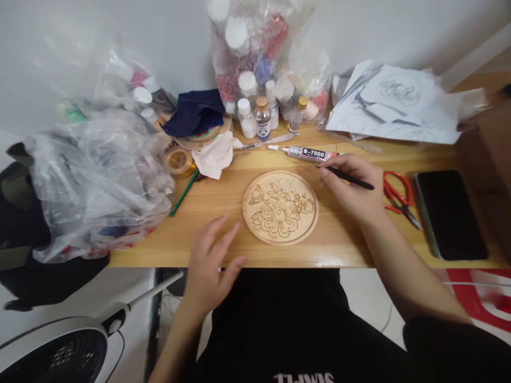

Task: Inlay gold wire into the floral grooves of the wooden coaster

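Wooden disc (280, 208): is lying near the front edge of the bench (343, 252), showing a gold-lined flower.
Right hand (355, 186): is holding a slim black tool (357, 181) beside the disc.
Left hand (211, 260): is spreading wide at the front edge.
B-7000 tube (313, 153): is lying towards the back edge.
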The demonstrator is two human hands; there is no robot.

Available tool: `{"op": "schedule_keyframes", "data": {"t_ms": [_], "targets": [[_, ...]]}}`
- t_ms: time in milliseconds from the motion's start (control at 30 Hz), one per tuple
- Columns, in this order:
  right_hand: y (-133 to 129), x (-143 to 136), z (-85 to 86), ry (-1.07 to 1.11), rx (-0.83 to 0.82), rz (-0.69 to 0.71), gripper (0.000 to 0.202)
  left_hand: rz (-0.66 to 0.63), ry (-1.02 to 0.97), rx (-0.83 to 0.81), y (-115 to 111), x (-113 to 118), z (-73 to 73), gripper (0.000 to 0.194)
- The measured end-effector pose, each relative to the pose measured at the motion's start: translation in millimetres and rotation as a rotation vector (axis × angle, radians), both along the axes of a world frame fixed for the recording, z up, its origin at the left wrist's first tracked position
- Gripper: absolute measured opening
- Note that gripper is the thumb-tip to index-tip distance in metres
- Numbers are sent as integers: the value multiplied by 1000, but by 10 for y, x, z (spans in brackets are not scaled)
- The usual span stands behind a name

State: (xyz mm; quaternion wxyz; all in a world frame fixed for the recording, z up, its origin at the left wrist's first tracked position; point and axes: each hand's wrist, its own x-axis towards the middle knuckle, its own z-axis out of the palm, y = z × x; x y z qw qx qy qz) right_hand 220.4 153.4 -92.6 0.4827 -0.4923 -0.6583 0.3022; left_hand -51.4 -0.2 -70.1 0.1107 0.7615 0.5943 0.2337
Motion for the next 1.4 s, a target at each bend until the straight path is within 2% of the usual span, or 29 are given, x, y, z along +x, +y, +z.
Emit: {"op": "schedule_keyframes", "data": {"t_ms": [100, 167, 267, 433, 600, 767, 933, 1200, 1400], "targets": [[11, 5, -1, 22, -15, 14, 4, -149, 146, 110, 160, 386, -228, 74], [21, 11, -3, 27, -35, 11, 4, -148, 204, 97, 208, 554, -342, 83], [32, 20, -3, 28, -60, -3, 2, -154, 267, 45, 223, 634, -417, 88], [35, 26, 1, 33, -64, -2, 2, -170, 303, -3, 208, 595, -396, 90], [33, 28, 7, 52, -83, 13, 2, -147, 279, -15, 247, 636, -302, 82], [34, 24, 27, 51, -85, 27, 1, -100, 199, 10, 581, 795, -209, 76], [35, 27, 26, 85, -113, 12, 1, 28, 234, -134, 888, 966, -291, 85], [33, 43, 39, 74, -128, -18, 2, 28, 229, -175, 904, 987, -345, 85], [48, 58, 16, 92, -118, -18, 4, 9, 93, -183, 891, 936, -310, 80]]}}
